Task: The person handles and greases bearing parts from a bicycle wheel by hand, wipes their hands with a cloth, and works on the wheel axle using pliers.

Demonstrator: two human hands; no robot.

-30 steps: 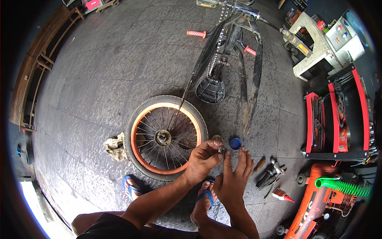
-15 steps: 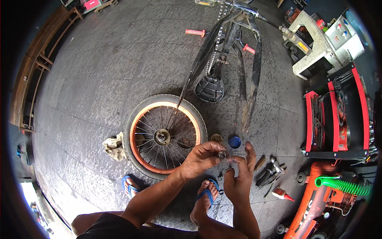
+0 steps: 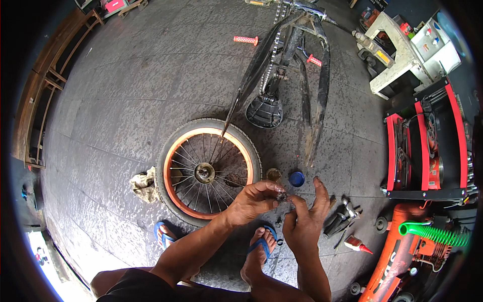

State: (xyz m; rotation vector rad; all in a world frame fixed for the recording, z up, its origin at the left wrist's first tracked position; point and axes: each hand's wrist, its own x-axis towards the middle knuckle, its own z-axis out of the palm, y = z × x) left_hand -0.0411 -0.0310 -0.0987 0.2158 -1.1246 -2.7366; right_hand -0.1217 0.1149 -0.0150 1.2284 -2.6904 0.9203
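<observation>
Pinched between the thumb and fingers of my left hand (image 3: pixel 247 202) is a small, dark, greasy ring-shaped metal part (image 3: pixel 282 197), perhaps a bearing; its detail is too small to tell. My right hand (image 3: pixel 306 221) is beside it with the fingers apart, its index fingertip at the part's right edge. Grease smears the fingertips. Left of my hands lies a bicycle wheel (image 3: pixel 167 176) with an orange rim, its greasy hub (image 3: pixel 205 173) facing up. Just beyond my hands sit a small open tin (image 3: pixel 273 174) and a round blue lid (image 3: pixel 297 178).
An upturned bicycle frame (image 3: pixel 246 83) stands beyond the wheel. Hand tools (image 3: pixel 342 219) and a red-capped white bottle (image 3: pixel 357 245) lie to the right, near an orange air compressor (image 3: pixel 390 256) and a red-black tool rack (image 3: pixel 422 146). A rag (image 3: pixel 144 186) touches the tyre's left.
My right hand has shifted slightly, its index finger moving in closer against the small part. My left hand keeps its pinch in nearly the same place.
</observation>
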